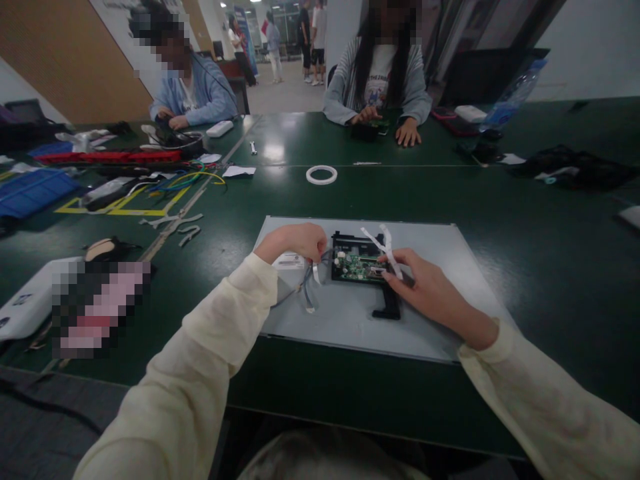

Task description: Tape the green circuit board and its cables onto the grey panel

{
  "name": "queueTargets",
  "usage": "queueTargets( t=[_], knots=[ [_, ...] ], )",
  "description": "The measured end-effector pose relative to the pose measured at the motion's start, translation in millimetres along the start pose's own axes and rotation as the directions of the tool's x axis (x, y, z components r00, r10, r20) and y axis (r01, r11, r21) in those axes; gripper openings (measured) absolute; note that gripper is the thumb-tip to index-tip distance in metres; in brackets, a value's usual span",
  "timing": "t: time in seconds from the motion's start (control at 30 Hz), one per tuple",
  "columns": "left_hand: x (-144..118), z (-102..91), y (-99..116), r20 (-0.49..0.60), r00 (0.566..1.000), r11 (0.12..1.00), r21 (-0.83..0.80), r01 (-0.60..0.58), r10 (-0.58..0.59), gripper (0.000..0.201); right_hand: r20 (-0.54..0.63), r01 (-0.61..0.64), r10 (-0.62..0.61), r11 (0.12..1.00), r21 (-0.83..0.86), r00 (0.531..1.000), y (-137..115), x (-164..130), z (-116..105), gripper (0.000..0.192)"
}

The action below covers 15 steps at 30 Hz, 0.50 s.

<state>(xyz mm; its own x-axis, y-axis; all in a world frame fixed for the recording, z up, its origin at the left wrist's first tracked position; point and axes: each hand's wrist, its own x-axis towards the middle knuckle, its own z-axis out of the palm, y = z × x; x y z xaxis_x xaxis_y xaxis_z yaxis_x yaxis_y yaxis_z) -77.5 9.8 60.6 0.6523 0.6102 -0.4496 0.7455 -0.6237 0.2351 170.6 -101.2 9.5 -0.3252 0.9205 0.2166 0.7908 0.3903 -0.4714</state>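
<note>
While my left hand [306, 241] curls nearly closed over the grey cables [307, 287], I cannot tell whether it pinches one. My right hand [423, 283] is partly open, thumb and fingertips at the right end of the green circuit board [356, 267], beside white strips [393, 261]. The board sits in a black plastic frame [393, 303] on the grey panel [435, 320], near middle of the counter [310, 380]. I'd steady the board by its edges and guide the cables without tugging. Farther off lie a white ring [321, 182] and, left of it, a spanner [253, 148].
</note>
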Motion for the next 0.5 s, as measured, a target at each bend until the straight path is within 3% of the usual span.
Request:
queueTargets(
  t=[0.5],
  knots=[
    [-3.7,-4.8,-6.8,0.072,0.996,0.997,-0.061,-0.04,0.045,0.023,0.007,0.002,-0.002,1.0,-0.009,1.0,3.3,0.9,2.3,0.034]
  ],
)
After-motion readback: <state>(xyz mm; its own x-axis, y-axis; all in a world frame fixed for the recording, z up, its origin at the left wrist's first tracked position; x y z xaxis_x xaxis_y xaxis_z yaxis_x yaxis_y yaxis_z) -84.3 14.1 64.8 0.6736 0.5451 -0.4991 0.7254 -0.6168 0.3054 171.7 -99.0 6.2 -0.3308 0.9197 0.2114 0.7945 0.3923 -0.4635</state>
